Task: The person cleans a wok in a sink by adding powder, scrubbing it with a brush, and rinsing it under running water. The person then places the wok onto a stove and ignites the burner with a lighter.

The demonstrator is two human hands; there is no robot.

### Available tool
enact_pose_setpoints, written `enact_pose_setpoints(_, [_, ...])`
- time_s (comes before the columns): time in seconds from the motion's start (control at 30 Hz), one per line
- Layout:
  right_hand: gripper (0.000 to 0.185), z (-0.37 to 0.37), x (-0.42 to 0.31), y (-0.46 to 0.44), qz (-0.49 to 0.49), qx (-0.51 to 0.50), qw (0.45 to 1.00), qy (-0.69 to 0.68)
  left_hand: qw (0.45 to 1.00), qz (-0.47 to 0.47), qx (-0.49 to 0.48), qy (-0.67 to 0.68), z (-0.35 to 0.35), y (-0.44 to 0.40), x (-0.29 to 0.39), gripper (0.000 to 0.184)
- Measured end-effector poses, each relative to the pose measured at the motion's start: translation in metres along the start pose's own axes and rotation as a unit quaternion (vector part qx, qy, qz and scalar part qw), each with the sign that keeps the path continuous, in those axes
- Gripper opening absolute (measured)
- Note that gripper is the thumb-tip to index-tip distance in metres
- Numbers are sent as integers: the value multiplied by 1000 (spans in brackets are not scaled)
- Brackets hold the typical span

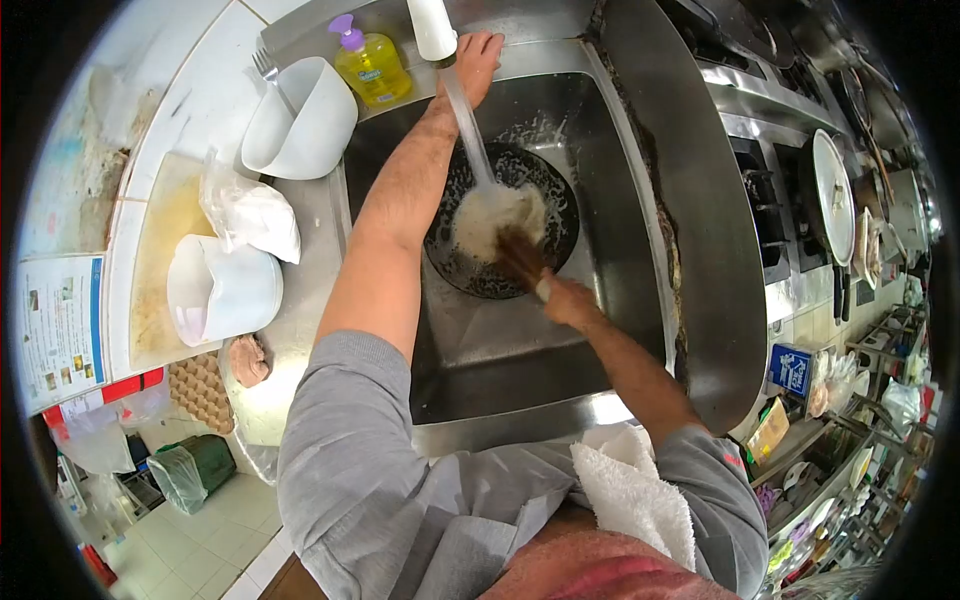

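Note:
A dark round pan, perhaps a wok (470, 277), sits in the steel sink (530, 345), its inside covered with foam and cloudy water. Water streams into it from a white tap (432, 28). My right hand (572, 303) is closed around the handle of a brown scrubbing brush (520, 257), whose blurred bristles press into the foam. Beside the tap, my left hand (478, 68) lies against the sink's back ledge with fingers stretched out; part of it is hidden behind the tap and the water.
A soap pump bottle (371, 65) stands at the sink's back left corner. Left of it are a white container (305, 125) with a fork (268, 68), a plastic bag (255, 215) and another white tub (225, 295). To the right is a stove with a pan (832, 195).

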State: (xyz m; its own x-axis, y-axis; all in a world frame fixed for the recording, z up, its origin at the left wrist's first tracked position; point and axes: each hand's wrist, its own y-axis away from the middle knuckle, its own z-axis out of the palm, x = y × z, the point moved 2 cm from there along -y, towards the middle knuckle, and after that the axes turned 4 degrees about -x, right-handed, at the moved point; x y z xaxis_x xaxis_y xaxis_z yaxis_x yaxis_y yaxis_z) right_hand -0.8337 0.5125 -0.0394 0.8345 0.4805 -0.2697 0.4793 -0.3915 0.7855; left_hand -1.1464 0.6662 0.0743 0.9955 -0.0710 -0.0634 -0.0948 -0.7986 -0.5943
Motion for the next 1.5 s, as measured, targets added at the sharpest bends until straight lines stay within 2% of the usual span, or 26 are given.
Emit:
enact_pose_setpoints(0.03, [66,10,-5,-10,-44,-35,998,-18,999,-12,31,22,-2,4,2,47])
enact_pose_setpoints(0.1, [66,-3,-20,-18,-35,-29,999,-12,997,-24,61,41,-7,17,13,47])
enact_pose_setpoints(0.17, [66,-17,-19,-40,-17,12,1000,-1,954,-206,103,194,-8,52,27,41])
enact_pose_setpoints(0.2, [67,-24,-9,-54,-7,52,999,6,816,-359,88,444,41,88,21,36])
enact_pose_setpoints(0.23, [65,-31,-3,-54,-7,115,993,18,545,-484,31,684,20,107,43,28])
enact_pose_setpoints(0.27, [64,-36,3,-50,-8,178,984,31,420,-512,-25,749,23,132,54,24])
enact_pose_setpoints(0.3, [60,-33,17,-46,-14,147,987,56,310,-559,10,769,19,150,71,21])
enact_pose_setpoints(0.33, [58,-27,24,-39,-19,116,990,84,346,-559,-9,754,19,167,84,20])
enact_pose_setpoints(0.47, [64,13,-14,-9,-50,20,997,53,305,-546,60,778,8,162,96,21])
enact_pose_setpoints(0.5, [67,32,-29,-21,-74,-8,997,4,246,-565,124,778,-1,148,99,21])
enact_pose_setpoints(0.63, [75,22,-66,-102,-66,46,972,-220,254,-526,127,801,-15,112,91,19])
enact_pose_setpoints(0.67, [75,17,-76,-93,-72,41,972,-221,275,-514,117,804,-21,108,89,18])
enact_pose_setpoints(0.73, [79,7,-87,-72,70,170,871,-456,300,-505,105,802,-29,106,89,18])
enact_pose_setpoints(0.87, [87,41,-99,-121,-62,344,797,-493,323,-509,111,790,-41,105,96,16])
enact_pose_setpoints(0.93, [89,25,-109,-132,-140,293,809,-490,344,-506,111,783,-51,104,97,16])
enact_pose_setpoints(0.97, [87,26,-110,-137,-198,199,877,-390,364,-520,113,764,-54,104,96,17])
enact_pose_setpoints(1.0, [86,24,-101,-137,-223,151,903,-333,365,-519,118,764,-58,105,93,17])
enact_pose_setpoints(1.07, [82,28,-72,-120,-228,48,947,-222,454,-485,73,744,-64,109,85,20])
enact_pose_setpoints(1.1, [79,20,-53,-109,-199,23,968,-149,457,-485,81,742,-73,111,79,20])
enact_pose_setpoints(1.17, [75,-7,-19,-76,-139,-3,990,20,611,-451,-59,648,-94,127,75,25])
enact_pose_setpoints(1.2, [71,-32,-18,-46,-55,8,997,48,611,-459,-49,643,-105,142,74,25])
enact_pose_setpoints(1.23, [70,-45,-15,-32,-7,50,998,35,806,-410,-5,427,-124,160,74,33])
enact_pose_setpoints(1.27, [68,-52,-9,-26,39,93,995,21,929,-327,32,170,-146,178,78,41])
enact_pose_setpoints(1.33, [68,-48,8,-25,12,121,992,28,906,-388,3,171,-202,225,80,60])
enact_pose_setpoints(1.4, [67,-38,12,-13,-9,153,988,27,883,-468,-12,30,-237,307,110,81])
enact_pose_setpoints(1.5, [67,-27,9,19,22,172,984,43,779,-590,-205,-61,-292,405,145,87])
